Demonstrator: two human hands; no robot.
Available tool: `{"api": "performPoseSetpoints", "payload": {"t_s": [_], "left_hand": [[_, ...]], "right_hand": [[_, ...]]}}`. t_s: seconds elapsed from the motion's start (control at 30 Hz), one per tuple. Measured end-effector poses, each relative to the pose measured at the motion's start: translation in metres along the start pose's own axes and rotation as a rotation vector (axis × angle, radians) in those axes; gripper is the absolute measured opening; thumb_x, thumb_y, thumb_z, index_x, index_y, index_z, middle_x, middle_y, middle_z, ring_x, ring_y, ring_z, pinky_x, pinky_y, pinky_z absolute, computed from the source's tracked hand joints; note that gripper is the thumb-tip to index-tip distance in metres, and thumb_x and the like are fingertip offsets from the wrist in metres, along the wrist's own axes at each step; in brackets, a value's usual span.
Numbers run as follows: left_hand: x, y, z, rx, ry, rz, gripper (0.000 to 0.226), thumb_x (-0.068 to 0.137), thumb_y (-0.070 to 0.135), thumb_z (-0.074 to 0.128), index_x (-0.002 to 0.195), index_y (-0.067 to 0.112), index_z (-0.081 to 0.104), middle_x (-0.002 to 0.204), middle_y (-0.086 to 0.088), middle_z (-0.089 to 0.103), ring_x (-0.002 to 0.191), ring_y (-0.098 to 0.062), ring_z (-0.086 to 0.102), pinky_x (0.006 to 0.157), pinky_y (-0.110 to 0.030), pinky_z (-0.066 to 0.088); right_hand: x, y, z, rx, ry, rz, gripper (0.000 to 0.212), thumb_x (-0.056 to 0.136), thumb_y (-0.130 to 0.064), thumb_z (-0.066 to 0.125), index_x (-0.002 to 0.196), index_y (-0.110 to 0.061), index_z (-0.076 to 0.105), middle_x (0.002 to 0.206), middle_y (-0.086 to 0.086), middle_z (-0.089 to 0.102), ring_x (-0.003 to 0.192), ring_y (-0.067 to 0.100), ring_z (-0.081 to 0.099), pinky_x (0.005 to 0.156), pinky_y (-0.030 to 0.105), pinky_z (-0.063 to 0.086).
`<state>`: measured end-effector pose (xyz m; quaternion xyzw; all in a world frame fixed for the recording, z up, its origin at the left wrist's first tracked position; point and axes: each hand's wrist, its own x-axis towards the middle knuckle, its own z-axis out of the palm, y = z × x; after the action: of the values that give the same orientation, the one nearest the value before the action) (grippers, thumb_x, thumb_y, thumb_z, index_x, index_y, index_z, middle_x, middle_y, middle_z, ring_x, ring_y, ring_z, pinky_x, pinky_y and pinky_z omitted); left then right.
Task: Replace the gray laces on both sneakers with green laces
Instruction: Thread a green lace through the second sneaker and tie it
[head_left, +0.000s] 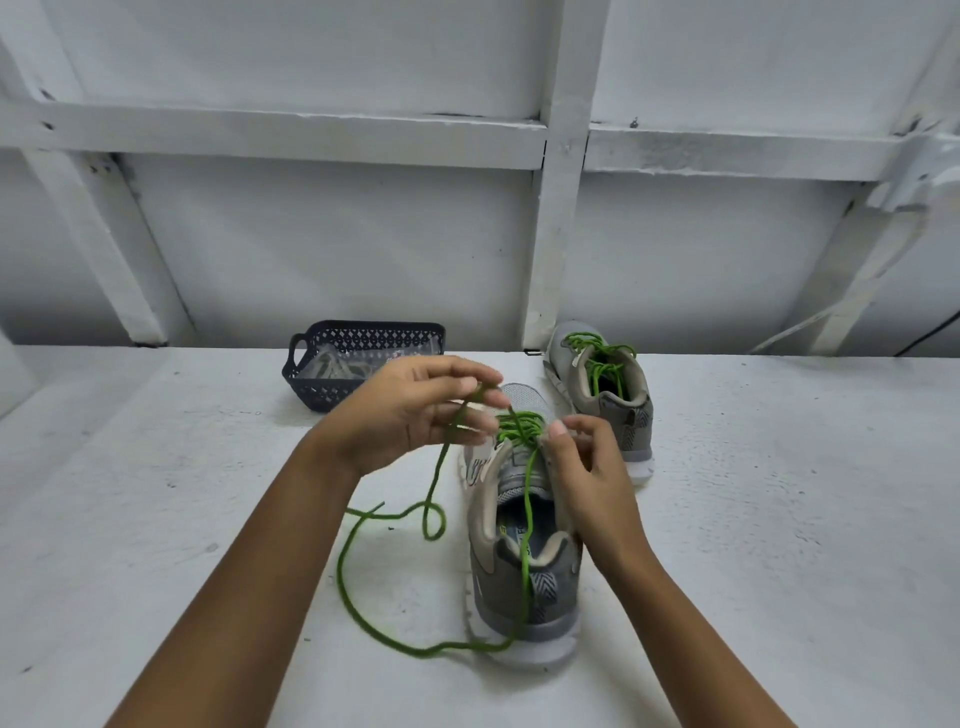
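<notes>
left hand (415, 410) pinching green lace (527, 499), sneaker (519, 587) (gray)

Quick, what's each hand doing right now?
Left hand: pinching the green lace.
Right hand: gripping the near sneaker by its upper edge.

On the near sneaker (540, 587) an insole mark (511, 531), perhaps lettering, is unreadable.

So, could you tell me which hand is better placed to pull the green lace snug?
Probably the left: the left hand pinches the green lace above the near sneaker, while the right hand holds that sneaker's eyelet edge and looks set to steady it.
</notes>
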<state>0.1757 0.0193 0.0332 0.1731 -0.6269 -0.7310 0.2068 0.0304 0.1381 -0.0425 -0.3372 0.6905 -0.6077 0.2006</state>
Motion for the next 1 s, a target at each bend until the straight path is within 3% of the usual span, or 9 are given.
{"api": "performPoseSetpoints", "payload": {"t_s": [0.1, 0.2, 0.3, 0.4, 0.5, 0.6, 0.73, 0.87, 1.0], "left_hand": [[0.008, 0.009, 0.005, -0.194, -0.086, -0.056, 0.033, 0.085, 0.013, 0.051, 0.116, 0.003, 0.058, 0.112, -0.014, 0.068, 0.094, -0.022, 0.069, 0.073, -0.029, 0.057], [0.015, 0.018, 0.014, -0.313, -0.125, -0.102, 0.043, 0.081, 0.016, 0.048, 0.120, 0.001, 0.055, 0.118, -0.014, 0.065, 0.102, -0.024, 0.067, 0.079, -0.032, 0.058], [0.023, 0.022, 0.022, -0.325, -0.094, -0.096, 0.043, 0.080, 0.014, 0.055, 0.120, -0.002, 0.053, 0.121, -0.016, 0.063, 0.101, -0.024, 0.067, 0.082, -0.034, 0.055], [0.027, 0.020, 0.023, -0.277, -0.022, -0.086, 0.047, 0.078, 0.023, 0.054, 0.121, 0.006, 0.052, 0.120, -0.010, 0.063, 0.096, -0.021, 0.068, 0.075, -0.034, 0.057], [0.028, 0.008, 0.015, -0.227, 0.018, -0.091, 0.033, 0.080, 0.031, 0.052, 0.109, 0.016, 0.053, 0.108, -0.010, 0.065, 0.078, -0.021, 0.067, 0.063, -0.031, 0.054], [0.023, -0.008, 0.009, -0.130, 0.013, -0.165, 0.024, 0.087, 0.038, 0.047, 0.093, 0.015, 0.047, 0.087, -0.010, 0.063, 0.067, -0.021, 0.063, 0.056, -0.030, 0.054], [0.013, -0.022, 0.005, 0.059, -0.060, -0.163, 0.030, 0.085, 0.039, 0.047, 0.088, 0.010, 0.054, 0.061, 0.000, 0.050, 0.047, -0.010, 0.041, 0.046, -0.018, 0.034], [0.008, -0.028, -0.005, 0.051, -0.019, -0.145, 0.026, 0.094, 0.025, 0.043, 0.082, 0.008, 0.058, 0.057, 0.003, 0.039, 0.047, -0.007, 0.031, 0.046, -0.017, 0.025], [0.005, -0.028, -0.012, 0.017, 0.000, -0.154, 0.024, 0.097, 0.015, 0.038, 0.084, 0.007, 0.058, 0.058, 0.003, 0.040, 0.048, -0.008, 0.034, 0.045, -0.017, 0.030]], "right_hand": [[-0.005, -0.013, -0.001, -0.185, 0.010, -0.273, 0.022, 0.082, -0.061, 0.045, 0.082, -0.042, 0.055, 0.092, -0.012, 0.051, 0.097, 0.006, 0.049, 0.085, 0.012, 0.035], [-0.007, -0.028, 0.005, -0.403, -0.192, -0.424, 0.047, 0.077, -0.068, 0.039, 0.090, -0.034, 0.069, 0.085, -0.012, 0.049, 0.092, 0.005, 0.043, 0.083, 0.015, 0.034], [-0.007, -0.043, 0.012, -0.479, -0.334, -0.459, 0.030, 0.086, -0.049, 0.054, 0.075, -0.025, 0.067, 0.069, -0.011, 0.051, 0.072, 0.001, 0.045, 0.065, 0.025, 0.033], [-0.003, -0.058, 0.010, -0.236, -0.428, -0.279, 0.023, 0.094, -0.021, 0.056, 0.073, -0.021, 0.066, 0.043, -0.012, 0.047, 0.046, 0.002, 0.044, 0.050, 0.016, 0.030], [0.008, -0.068, 0.006, 0.096, -0.398, -0.106, 0.022, 0.095, -0.013, 0.052, 0.081, -0.009, 0.069, 0.047, -0.009, 0.048, 0.046, 0.005, 0.043, 0.044, 0.013, 0.030], [0.027, -0.074, 0.002, 0.215, -0.335, 0.002, 0.024, 0.095, -0.016, 0.053, 0.076, -0.010, 0.066, 0.048, -0.008, 0.051, 0.048, 0.011, 0.043, 0.042, 0.017, 0.032], [0.053, -0.079, -0.006, 0.174, -0.326, 0.101, 0.028, 0.096, -0.020, 0.052, 0.073, -0.011, 0.066, 0.047, -0.009, 0.050, 0.045, 0.006, 0.039, 0.045, 0.016, 0.032], [0.079, -0.080, -0.011, 0.225, -0.282, 0.221, 0.029, 0.097, -0.019, 0.050, 0.073, -0.008, 0.062, 0.043, -0.007, 0.045, 0.042, 0.005, 0.037, 0.040, 0.014, 0.032], [0.095, -0.079, -0.011, 0.441, -0.164, 0.319, 0.028, 0.098, -0.019, 0.047, 0.075, -0.008, 0.057, 0.042, -0.005, 0.054, 0.036, 0.004, 0.050, 0.041, 0.014, 0.044]]}}
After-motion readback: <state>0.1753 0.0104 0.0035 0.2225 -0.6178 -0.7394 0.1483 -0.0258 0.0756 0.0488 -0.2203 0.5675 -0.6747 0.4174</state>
